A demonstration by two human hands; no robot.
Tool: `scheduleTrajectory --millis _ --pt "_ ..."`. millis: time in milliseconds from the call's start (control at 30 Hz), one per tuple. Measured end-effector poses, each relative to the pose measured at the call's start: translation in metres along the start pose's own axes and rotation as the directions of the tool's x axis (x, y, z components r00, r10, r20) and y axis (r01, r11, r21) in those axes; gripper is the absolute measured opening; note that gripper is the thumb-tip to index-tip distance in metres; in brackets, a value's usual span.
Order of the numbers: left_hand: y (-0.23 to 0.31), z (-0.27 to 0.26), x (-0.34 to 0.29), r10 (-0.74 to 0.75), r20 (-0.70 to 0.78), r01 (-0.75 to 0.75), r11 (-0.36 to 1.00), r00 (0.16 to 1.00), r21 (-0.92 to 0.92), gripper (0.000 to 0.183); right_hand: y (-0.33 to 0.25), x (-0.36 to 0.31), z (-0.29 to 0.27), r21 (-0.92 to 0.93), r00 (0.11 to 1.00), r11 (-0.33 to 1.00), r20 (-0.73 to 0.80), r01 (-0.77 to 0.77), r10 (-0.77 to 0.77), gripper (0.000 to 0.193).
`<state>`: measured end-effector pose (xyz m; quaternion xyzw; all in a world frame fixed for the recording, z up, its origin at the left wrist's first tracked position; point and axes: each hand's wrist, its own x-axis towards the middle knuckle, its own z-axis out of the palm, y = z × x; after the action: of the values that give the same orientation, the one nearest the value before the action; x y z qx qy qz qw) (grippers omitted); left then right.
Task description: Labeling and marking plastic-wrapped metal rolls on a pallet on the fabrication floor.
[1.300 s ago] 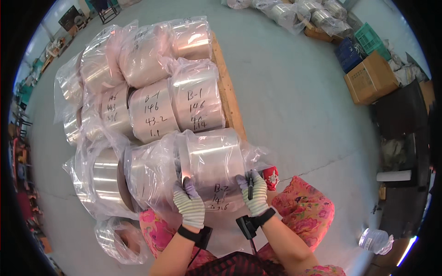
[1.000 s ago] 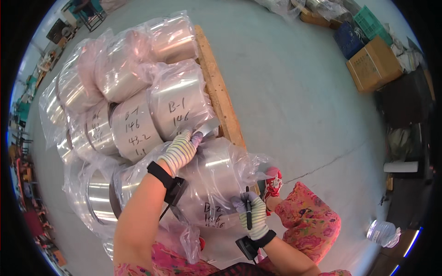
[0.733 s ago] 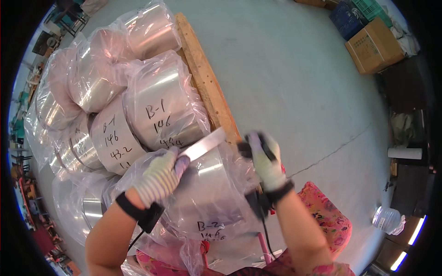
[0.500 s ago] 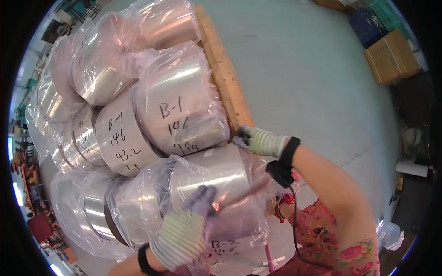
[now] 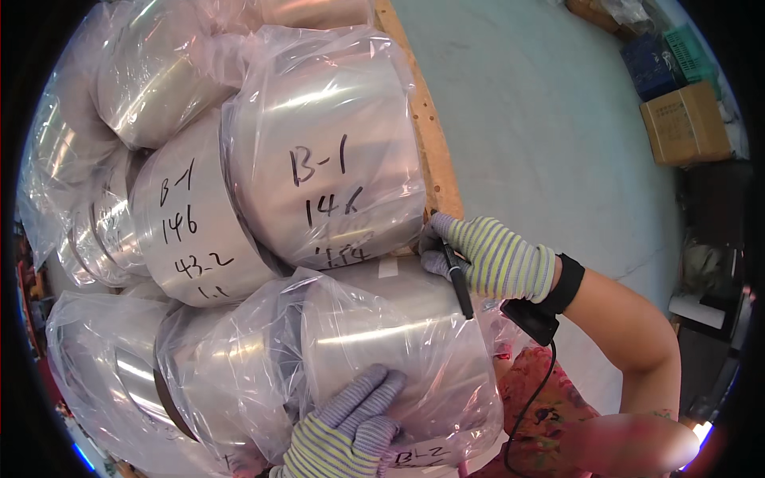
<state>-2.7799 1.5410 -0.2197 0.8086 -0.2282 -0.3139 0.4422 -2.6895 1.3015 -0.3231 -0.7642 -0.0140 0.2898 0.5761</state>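
Note:
My right hand, in a striped work glove, is closed around a black marker pen at the right end of the stacked metal rolls. The pen slants down from its fingers beside the nearest silver roll, which is wrapped in clear plastic. My left hand, gloved alike, lies on the lower part of that roll with its fingers stretched out over the plastic. Just beyond rests a larger wrapped roll with black handwriting. Another handwritten roll stands to its left.
Several more wrapped rolls are piled at the far left. A wooden board runs along the stack's right side. Across the grey-green floor are a cardboard box, a blue crate and a green basket.
The rolls appear larger and closer. My right hand has turned, and the marker pen now shows plainly. My left hand has shifted lower in the picture, still over the nearest roll.

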Motion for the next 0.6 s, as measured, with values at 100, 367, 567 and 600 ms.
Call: scheduleTrajectory --millis 100,367,567,600 --pt "-0.001 -0.004 -0.002 0.052 -0.080 -0.045 0.995 0.995 0.089 0.016 -0.013 0.000 0.001 0.123 0.977 0.971 -0.026 -0.207 0.212 0.029" --pt "0.000 -0.009 -0.002 -0.115 -0.143 0.086 0.977 0.983 -0.193 0.010 -0.031 -0.017 -0.005 -0.300 0.998 0.953 -0.039 -0.051 0.041 0.028" --pt "0.003 -0.039 0.001 -0.350 0.087 0.356 0.857 0.933 -0.372 0.027 -0.060 -0.063 -0.013 0.521 0.955 0.842 -0.153 -0.139 0.252 0.039" --pt "0.002 -0.039 0.002 -0.349 0.083 0.354 0.858 0.933 -0.373 0.027 -0.063 -0.068 -0.014 0.518 0.956 0.844 -0.153 -0.138 0.250 0.039"
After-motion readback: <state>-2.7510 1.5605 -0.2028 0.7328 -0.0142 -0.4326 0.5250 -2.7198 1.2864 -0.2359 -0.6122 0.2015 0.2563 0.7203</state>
